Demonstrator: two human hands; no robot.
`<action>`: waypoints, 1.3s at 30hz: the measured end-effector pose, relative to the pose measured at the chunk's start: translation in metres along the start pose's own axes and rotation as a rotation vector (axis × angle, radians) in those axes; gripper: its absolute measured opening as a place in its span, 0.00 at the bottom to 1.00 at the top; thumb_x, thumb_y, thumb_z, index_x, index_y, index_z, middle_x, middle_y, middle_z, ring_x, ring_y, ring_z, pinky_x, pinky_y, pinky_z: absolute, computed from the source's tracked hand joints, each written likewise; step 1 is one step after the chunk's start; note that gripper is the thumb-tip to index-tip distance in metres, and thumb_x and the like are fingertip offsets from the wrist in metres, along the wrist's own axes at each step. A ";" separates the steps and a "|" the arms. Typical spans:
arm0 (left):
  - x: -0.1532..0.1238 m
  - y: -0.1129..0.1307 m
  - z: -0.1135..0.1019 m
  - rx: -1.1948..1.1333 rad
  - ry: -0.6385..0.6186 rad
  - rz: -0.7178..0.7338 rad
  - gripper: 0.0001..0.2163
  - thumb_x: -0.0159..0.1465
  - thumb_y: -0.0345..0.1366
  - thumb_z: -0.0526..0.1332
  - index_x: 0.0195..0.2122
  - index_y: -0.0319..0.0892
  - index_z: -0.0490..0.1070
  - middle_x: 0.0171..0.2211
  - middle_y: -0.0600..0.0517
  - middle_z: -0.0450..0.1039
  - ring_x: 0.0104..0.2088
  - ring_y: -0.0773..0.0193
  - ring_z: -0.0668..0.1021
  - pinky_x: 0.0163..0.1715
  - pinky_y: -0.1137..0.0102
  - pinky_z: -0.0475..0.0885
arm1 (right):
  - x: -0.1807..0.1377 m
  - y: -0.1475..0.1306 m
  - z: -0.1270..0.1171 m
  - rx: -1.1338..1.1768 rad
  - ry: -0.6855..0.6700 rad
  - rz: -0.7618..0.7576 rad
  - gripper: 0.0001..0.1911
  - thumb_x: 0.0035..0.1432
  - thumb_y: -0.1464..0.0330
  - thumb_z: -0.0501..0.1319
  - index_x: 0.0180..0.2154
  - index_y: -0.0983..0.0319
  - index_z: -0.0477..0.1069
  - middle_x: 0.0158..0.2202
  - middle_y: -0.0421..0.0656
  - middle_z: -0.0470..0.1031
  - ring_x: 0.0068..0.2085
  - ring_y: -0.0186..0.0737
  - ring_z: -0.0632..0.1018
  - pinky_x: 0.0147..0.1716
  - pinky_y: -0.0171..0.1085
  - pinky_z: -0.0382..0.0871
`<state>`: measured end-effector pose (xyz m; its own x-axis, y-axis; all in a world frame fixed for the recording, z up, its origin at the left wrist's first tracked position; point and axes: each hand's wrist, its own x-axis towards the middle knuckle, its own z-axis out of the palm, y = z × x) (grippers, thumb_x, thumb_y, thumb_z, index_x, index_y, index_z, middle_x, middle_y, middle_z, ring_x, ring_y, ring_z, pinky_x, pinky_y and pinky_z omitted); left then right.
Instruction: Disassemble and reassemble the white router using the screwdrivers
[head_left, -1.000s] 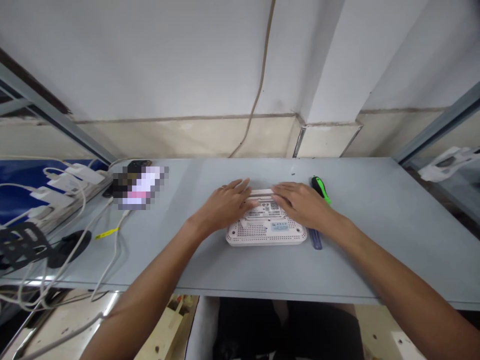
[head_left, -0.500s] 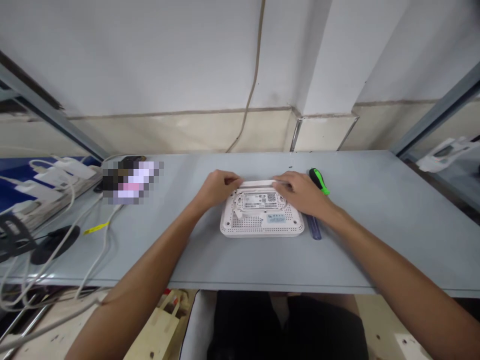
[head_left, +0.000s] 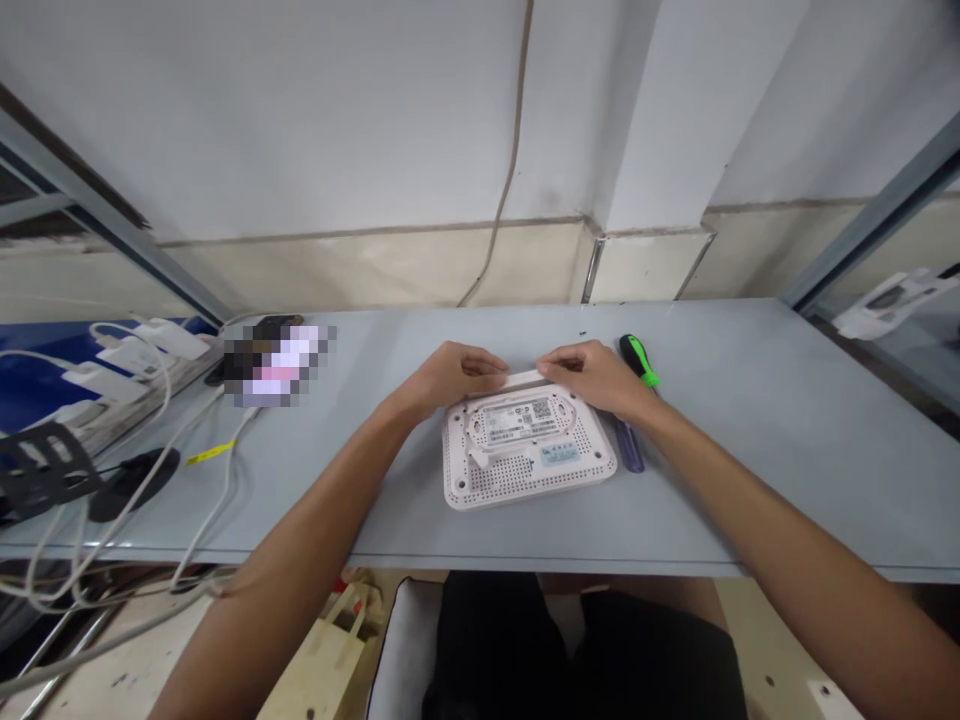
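A white router [head_left: 517,478] lies on the table with its vented, labelled underside up, slightly turned. Along its far edge runs a narrow white strip [head_left: 523,379], pinched near its left end by my left hand [head_left: 461,378]. My right hand [head_left: 589,372] has thumb and fingers closed on the strip's other end. Fingers cover both ends, and I cannot tell whether the strip still joins the router. Just beyond my right hand lies a screwdriver [head_left: 636,356] with a black and green handle. A translucent purple handle [head_left: 630,448] rests by the router's right side, partly hidden by my right wrist.
On the left are a blurred-out phone [head_left: 281,368], white chargers in a power strip [head_left: 112,390], a black stand [head_left: 135,485] and loose white cables [head_left: 206,515]. Metal shelf posts [head_left: 862,240] rise at both sides. The wall [head_left: 337,270] stands behind the table.
The router's body has shifted towards me and turned a little, its near edge now slanting. My hands have come closer together on the strip. The view has moved slightly.
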<state>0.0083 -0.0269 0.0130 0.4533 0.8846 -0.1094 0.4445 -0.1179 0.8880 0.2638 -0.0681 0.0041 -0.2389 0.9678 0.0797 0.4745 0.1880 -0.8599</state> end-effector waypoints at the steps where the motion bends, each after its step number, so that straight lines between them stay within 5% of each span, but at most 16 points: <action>1: 0.000 0.000 0.000 -0.024 0.000 -0.009 0.14 0.57 0.44 0.76 0.43 0.47 0.85 0.36 0.46 0.85 0.37 0.50 0.84 0.38 0.56 0.79 | 0.001 0.000 0.000 -0.004 -0.015 -0.005 0.13 0.66 0.58 0.62 0.36 0.57 0.82 0.39 0.43 0.85 0.39 0.44 0.82 0.39 0.43 0.73; 6: 0.000 0.004 0.000 -0.033 -0.008 0.010 0.21 0.55 0.41 0.78 0.50 0.46 0.83 0.38 0.45 0.85 0.39 0.49 0.85 0.40 0.55 0.80 | 0.003 -0.002 0.001 -0.070 -0.106 -0.066 0.15 0.66 0.57 0.61 0.33 0.58 0.80 0.33 0.40 0.81 0.33 0.38 0.76 0.33 0.39 0.66; 11: -0.003 0.014 0.003 0.222 -0.127 0.029 0.18 0.59 0.44 0.75 0.50 0.45 0.83 0.39 0.47 0.85 0.38 0.55 0.84 0.40 0.60 0.79 | 0.004 -0.004 0.000 -0.135 -0.178 -0.080 0.22 0.67 0.57 0.60 0.23 0.60 0.72 0.22 0.38 0.71 0.26 0.34 0.67 0.28 0.39 0.55; 21: -0.009 0.018 0.015 0.405 0.076 0.004 0.20 0.56 0.51 0.75 0.43 0.44 0.83 0.34 0.48 0.84 0.34 0.57 0.83 0.33 0.64 0.75 | -0.001 -0.012 -0.018 -0.230 -0.299 -0.040 0.18 0.66 0.52 0.62 0.35 0.59 0.81 0.34 0.42 0.82 0.34 0.39 0.77 0.33 0.39 0.62; 29: -0.007 0.019 0.016 0.354 0.081 0.033 0.19 0.56 0.50 0.75 0.42 0.43 0.84 0.34 0.47 0.84 0.33 0.59 0.81 0.31 0.66 0.73 | -0.007 -0.009 -0.019 -0.371 -0.314 -0.054 0.19 0.71 0.55 0.56 0.37 0.60 0.78 0.38 0.45 0.82 0.37 0.42 0.78 0.35 0.41 0.63; 34: -0.007 0.015 0.006 0.277 -0.073 0.020 0.15 0.65 0.50 0.68 0.43 0.46 0.85 0.30 0.50 0.82 0.28 0.63 0.78 0.26 0.69 0.67 | -0.014 -0.011 -0.029 -0.407 -0.272 0.011 0.19 0.70 0.54 0.56 0.39 0.60 0.78 0.42 0.49 0.81 0.42 0.46 0.79 0.38 0.43 0.66; 39: -0.006 0.013 0.010 -0.004 -0.074 0.014 0.14 0.62 0.48 0.72 0.43 0.45 0.85 0.35 0.48 0.83 0.33 0.62 0.81 0.31 0.70 0.72 | -0.014 -0.007 -0.036 -0.205 -0.212 0.097 0.16 0.68 0.56 0.60 0.39 0.60 0.79 0.39 0.47 0.82 0.39 0.45 0.79 0.38 0.43 0.67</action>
<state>0.0191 -0.0383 0.0204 0.5152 0.8473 -0.1294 0.4350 -0.1283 0.8912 0.2946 -0.0767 0.0268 -0.3458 0.9302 -0.1233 0.6598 0.1477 -0.7368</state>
